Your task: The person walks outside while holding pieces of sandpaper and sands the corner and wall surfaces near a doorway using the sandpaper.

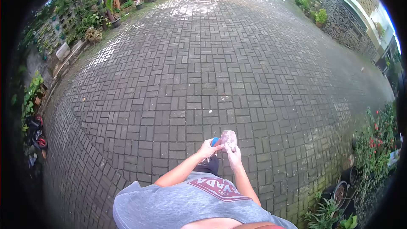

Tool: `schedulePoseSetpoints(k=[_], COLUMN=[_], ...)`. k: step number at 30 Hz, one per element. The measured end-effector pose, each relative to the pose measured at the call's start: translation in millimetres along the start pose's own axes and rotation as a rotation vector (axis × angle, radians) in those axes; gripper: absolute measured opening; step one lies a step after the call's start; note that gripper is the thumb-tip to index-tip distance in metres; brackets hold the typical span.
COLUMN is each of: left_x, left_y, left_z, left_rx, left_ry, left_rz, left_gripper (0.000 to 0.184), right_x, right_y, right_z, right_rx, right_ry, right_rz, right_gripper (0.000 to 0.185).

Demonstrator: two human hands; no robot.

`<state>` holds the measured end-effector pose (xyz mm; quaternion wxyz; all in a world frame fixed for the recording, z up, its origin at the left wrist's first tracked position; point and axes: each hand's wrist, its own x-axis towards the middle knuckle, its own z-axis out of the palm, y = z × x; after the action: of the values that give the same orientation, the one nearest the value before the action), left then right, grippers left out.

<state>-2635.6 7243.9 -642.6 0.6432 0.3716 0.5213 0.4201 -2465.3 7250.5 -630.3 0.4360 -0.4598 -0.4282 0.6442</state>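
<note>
In front of my waist, my right hand grips a dusty pink, cup-shaped object with whitish patches; its exact kind cannot be made out. Its rounded wide end points away from me, and my fingers are around the near end. Close on its left, my left hand is closed around a small blue object, mostly hidden by the fingers. The left fingertips reach to the side of the pink object and seem to touch it.
Grey paving bricks cover the ground. Potted plants line the left edge, near a small bike with red wheels. At the lower right are red-flowered bushes and a bicycle wheel. A stone wall stands at the far right.
</note>
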Motion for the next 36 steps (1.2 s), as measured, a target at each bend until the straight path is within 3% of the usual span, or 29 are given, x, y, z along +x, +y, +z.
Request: schedulePoseSetpoints(k=[4,6,8,10,12,16,20,21,23,26,30,33,36], left_x=[105,153,185,218,259,333,402,427,465,517,596,655,706], left_y=[90,119,138,163,166,177,221,224,246,276,309,334,381], left_z=[-20,-30,-41,-54,-75,-112,-126,-129,-142,-172,-244,-317,-401], left_rx=[0.019,-0.017,-0.042,-0.053,-0.099,-0.139,-0.289,-0.352,-0.422,-0.475,-0.459,-0.435,-0.371], left_ry=[0.002,0.043,0.093,0.157,0.228,0.468,0.663,0.709,0.799,0.863,0.942,0.961,0.965], left_rz=[-0.038,-0.009,-0.015,-0.031,-0.030,-0.093,-0.081,-0.040,-0.007,0.022,0.070,-0.002,-0.022], left_gripper=[0.036,0.035,0.035,0.036,0.035,0.027,0.022,0.021,0.021,0.020,0.022,0.026,0.032], right_x=[120,171,260,297,366,476,604,609,685,760,860,953,1017], right_y=[-35,-68,-25,-83,-67,-65,-108,-171,-145,-172,-180,-135,-166], right_z=[3,13,-14,22,29,55,85,108,118,149,198,232,302], right_rx=[-0.021,-0.053,0.021,0.023,0.026,-0.072,-0.281,-0.379,-0.306,-0.298,-0.301,-0.281,-0.331], right_ry=[-0.112,-0.139,-0.246,-0.275,-0.312,-0.468,-0.817,-0.824,-0.978,-1.068,-1.054,-1.104,-1.060], right_rz=[-0.021,0.043,0.101,0.072,0.026,0.177,0.171,0.175,0.138,0.190,0.296,0.404,0.308], right_gripper=[0.046,0.059,0.052,0.061,0.070,0.069,0.067,0.065,0.062,0.057,0.054,0.051,0.050])
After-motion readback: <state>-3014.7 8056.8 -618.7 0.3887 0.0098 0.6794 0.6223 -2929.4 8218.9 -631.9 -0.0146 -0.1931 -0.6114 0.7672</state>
